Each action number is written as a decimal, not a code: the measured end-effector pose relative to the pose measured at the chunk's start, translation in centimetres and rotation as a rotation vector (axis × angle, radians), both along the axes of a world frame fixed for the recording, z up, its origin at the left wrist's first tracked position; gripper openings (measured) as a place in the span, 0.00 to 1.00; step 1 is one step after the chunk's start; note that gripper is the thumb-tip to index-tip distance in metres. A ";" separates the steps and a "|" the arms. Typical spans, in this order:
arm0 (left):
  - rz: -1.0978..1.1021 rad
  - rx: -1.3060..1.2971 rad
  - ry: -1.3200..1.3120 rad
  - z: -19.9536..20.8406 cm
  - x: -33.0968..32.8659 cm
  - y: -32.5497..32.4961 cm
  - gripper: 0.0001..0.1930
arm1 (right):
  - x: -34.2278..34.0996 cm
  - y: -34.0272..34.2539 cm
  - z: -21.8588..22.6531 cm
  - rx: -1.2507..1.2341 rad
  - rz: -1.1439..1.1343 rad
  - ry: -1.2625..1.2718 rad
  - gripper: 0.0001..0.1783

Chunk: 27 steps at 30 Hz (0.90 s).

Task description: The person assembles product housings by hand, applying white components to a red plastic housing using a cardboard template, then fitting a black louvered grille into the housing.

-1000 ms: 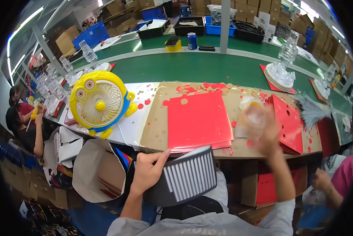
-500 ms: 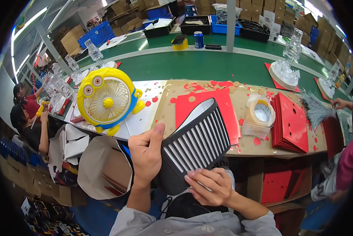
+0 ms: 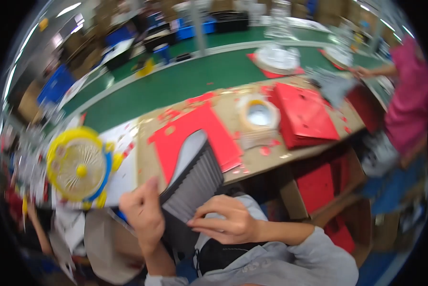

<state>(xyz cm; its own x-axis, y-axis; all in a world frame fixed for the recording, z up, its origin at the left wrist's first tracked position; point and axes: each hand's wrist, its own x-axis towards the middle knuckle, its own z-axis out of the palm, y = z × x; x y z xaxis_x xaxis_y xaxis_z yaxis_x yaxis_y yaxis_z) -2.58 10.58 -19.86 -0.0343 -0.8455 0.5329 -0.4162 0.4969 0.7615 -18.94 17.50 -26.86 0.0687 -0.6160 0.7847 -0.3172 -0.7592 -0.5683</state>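
I hold a black, bowed piece with slots and a white inner side over the near table edge; motion blurs it. My left hand is closed on its left edge, thumb up. Low on its right side, the fingers of my right hand are pinched together at the black border. Just beyond it, flat red sheets lie on the brown paper-covered tabletop. A yellow and blue cartoon-shaped fan stands to the left.
Beyond the red sheets are a tape roll and a stack of punched red sheets. Red scraps litter the tabletop. At right, a person in pink reaches toward grey strands. Below the table stands a box of red sheets.
My view has swung right, so table and fan sit further left and the person in pink shows more. My right fingers, laid along the slotted piece before, now pinch its border.
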 end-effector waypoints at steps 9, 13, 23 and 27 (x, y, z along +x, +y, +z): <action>0.055 0.249 0.002 -1.6 0.4 0.5 0.26 | -1.2 0.3 -0.4 0.224 0.382 -0.162 0.10; 0.040 0.277 -0.154 -1.3 0.1 0.1 0.26 | -2.4 1.5 -0.3 0.329 0.236 -0.069 0.10; -0.172 0.158 -0.035 -5.2 -0.6 -2.2 0.22 | -3.5 1.5 -1.8 0.023 0.096 0.080 0.07; -0.220 0.150 0.034 -5.0 -1.5 -2.3 0.20 | -4.5 1.8 -1.5 0.132 0.128 0.128 0.07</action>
